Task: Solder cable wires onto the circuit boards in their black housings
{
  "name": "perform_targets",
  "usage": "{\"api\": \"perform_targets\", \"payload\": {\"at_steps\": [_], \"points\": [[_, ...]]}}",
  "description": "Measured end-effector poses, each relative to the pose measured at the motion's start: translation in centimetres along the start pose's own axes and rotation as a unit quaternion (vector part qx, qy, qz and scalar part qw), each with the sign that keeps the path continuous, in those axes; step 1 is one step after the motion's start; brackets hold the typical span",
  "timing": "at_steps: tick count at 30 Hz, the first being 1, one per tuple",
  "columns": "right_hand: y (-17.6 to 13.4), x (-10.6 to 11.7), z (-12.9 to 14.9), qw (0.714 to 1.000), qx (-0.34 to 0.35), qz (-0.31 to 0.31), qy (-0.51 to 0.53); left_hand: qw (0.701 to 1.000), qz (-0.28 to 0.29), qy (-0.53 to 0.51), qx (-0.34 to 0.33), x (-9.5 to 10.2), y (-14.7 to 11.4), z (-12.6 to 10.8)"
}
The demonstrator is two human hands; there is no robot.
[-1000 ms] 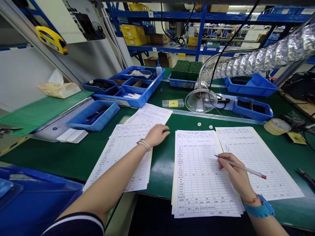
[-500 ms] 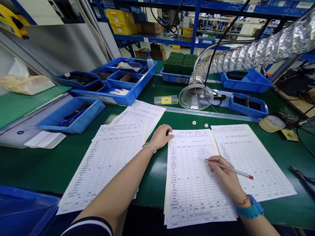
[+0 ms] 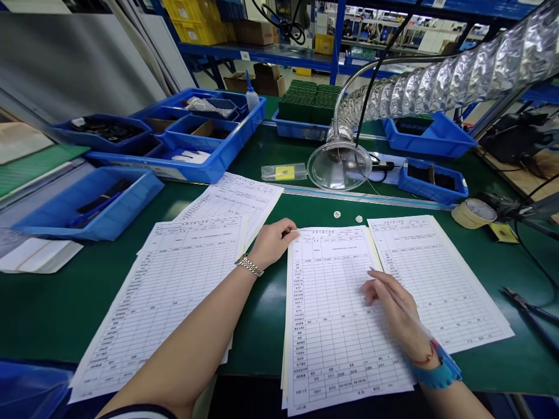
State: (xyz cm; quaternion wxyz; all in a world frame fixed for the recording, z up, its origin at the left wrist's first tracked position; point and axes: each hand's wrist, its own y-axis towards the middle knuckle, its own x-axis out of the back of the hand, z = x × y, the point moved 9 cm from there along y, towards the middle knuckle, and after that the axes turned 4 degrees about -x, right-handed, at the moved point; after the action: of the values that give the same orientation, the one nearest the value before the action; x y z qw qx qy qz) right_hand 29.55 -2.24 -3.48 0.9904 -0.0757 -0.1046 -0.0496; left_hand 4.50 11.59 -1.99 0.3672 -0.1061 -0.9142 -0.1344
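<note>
My left hand [image 3: 274, 241], with a metal watch on the wrist, pinches the top left corner of a printed form [image 3: 327, 279] lying on a stack of sheets. My right hand [image 3: 391, 302] is over the right side of that form, a little blurred. It holds a slim pen [image 3: 408, 314], which slants back across the hand toward the blue wristband [image 3: 437, 372]. A second stack of forms [image 3: 441, 279] is just right of the middle stack, partly behind my right hand. Left of my forearm lies another stack of forms [image 3: 174, 273], overlapping more filled-in sheets [image 3: 236, 195] behind it.
Blue parts bins [image 3: 213, 163] stand at the back left, beside a blue tray [image 3: 144, 203]. A clear fume hood [image 3: 339, 169] on a foil duct hangs behind the forms. Two small white discs [image 3: 337, 215] lie before it. Pliers [image 3: 524, 305] and a tape roll [image 3: 474, 213] are at right.
The view has shifted slightly, so most things sit further left. My right hand has moved its pen from pointing at the form to lying back along the hand. My left hand stays at the form's corner.
</note>
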Motion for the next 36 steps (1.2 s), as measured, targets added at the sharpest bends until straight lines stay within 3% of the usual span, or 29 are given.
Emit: {"api": "perform_targets", "payload": {"at_steps": [3, 6, 10, 15, 22, 36], "points": [[0.1, 2.1, 0.5, 0.995, 0.029, -0.078, 0.054, 0.994, 0.015, -0.105, 0.013, 0.1, -0.5, 0.0], [0.7, 4.7, 2.2, 0.987, 0.059, -0.150, 0.003, 0.969, 0.018, -0.246, 0.019, 0.4, -0.7, 0.0], [2.5, 4.9, 3.2, 0.994, 0.025, -0.094, -0.050, 0.947, 0.004, -0.320, 0.027, 0.9, -0.8, -0.1], [3.2, 3.1, 1.5, 0.998, -0.052, -0.017, 0.038, 0.931, 0.018, -0.364, 0.030, 0.4, -0.8, -0.3], [3.1, 2.9, -0.8, 0.986, -0.112, -0.015, 0.121, 0.930, 0.010, -0.366, 0.044, 0.3, -0.8, 0.3], [3.1, 3.4, -1.0, 0.989, -0.109, -0.038, 0.095, 0.921, 0.016, -0.385, 0.058, 0.3, -0.8, 0.3]]}}
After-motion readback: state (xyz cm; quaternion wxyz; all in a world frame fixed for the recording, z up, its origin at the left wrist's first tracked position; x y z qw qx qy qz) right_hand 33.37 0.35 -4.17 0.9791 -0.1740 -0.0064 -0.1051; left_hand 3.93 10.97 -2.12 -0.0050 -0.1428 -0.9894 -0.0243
